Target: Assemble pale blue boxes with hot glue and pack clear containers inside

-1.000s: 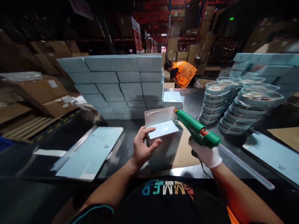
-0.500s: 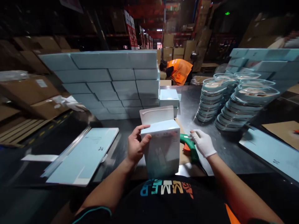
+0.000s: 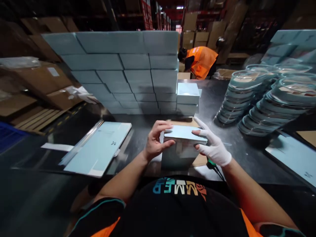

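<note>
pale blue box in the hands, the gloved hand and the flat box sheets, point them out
pale blue box (image 3: 181,153), head view, front face
right hand (image 3: 214,148), head view, back of glove
flat box sheets (image 3: 98,149), head view, top sheet

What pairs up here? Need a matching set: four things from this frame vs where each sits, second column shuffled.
Things:
1. pale blue box
2. flat box blanks
3. stacked round trays
4. wall of blue boxes

Places:
A. far right of the table
B. between the left hand and the gloved right hand
C. behind the held box, at the back of the table
D. lying flat on the left of the table

Pairs: 1-B, 2-D, 3-A, 4-C
</note>
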`<state>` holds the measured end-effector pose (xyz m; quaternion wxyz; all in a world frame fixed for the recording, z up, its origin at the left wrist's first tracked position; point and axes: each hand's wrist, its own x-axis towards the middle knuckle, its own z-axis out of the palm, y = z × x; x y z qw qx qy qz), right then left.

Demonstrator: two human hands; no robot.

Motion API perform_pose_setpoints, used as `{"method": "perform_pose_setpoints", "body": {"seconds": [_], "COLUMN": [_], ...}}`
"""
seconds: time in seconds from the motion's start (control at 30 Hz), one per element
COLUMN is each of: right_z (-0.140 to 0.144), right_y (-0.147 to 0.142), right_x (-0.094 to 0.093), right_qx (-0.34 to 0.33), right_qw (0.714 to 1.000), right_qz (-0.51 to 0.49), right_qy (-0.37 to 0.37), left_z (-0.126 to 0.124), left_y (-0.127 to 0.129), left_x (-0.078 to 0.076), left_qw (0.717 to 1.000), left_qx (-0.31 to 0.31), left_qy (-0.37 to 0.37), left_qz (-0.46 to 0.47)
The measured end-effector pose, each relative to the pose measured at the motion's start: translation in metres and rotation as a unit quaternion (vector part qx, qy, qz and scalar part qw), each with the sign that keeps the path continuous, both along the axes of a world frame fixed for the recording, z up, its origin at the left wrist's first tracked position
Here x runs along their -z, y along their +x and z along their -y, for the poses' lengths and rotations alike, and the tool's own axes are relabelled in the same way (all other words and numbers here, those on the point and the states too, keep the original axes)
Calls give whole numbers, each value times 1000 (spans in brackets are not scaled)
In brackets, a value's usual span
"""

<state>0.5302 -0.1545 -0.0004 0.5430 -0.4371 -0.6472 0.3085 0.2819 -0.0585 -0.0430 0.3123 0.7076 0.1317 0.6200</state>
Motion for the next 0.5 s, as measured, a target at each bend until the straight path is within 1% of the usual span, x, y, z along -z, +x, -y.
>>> {"method": "perform_pose_setpoints", "body": {"seconds": [0.03, 0.1, 0.17, 0.2, 0.23, 0.3, 0.37, 0.43, 0.47, 0.5], "right_z": [2, 4, 3, 2, 1, -4, -12, -24, -33, -44], "right_y": [1, 1, -1, -3, -6, -13, -18, -16, -10, 0], "right_x": [3, 6, 7, 7, 7, 6, 6, 5, 5, 4], "right_qx": [-4, -22, -29, -30, -31, -46, -87, -119, -111, -74], "right_qw": [999, 996, 992, 990, 987, 978, 964, 956, 959, 966], "right_qz": [20, 54, 78, 92, 108, 146, 181, 192, 188, 184], "right_qy": [25, 71, 98, 107, 114, 139, 176, 188, 180, 165], "left_z": [-1, -3, -4, -4, -3, 1, 8, 13, 13, 10], "left_y": [-4, -12, -22, -27, -31, -37, -40, -44, -47, -52], "left_x": [-2, -9, -20, -27, -36, -55, -74, -87, -89, -88], "left_qw": [999, 996, 992, 987, 979, 947, 909, 881, 877, 885], "left_qx": [19, 35, 29, 16, -2, -31, -29, -25, -39, -69], "left_qy": [19, 56, 88, 104, 122, 156, 182, 195, 195, 186], "left_qz": [-25, -53, -84, -119, -165, -279, -375, -431, -437, -421]}}
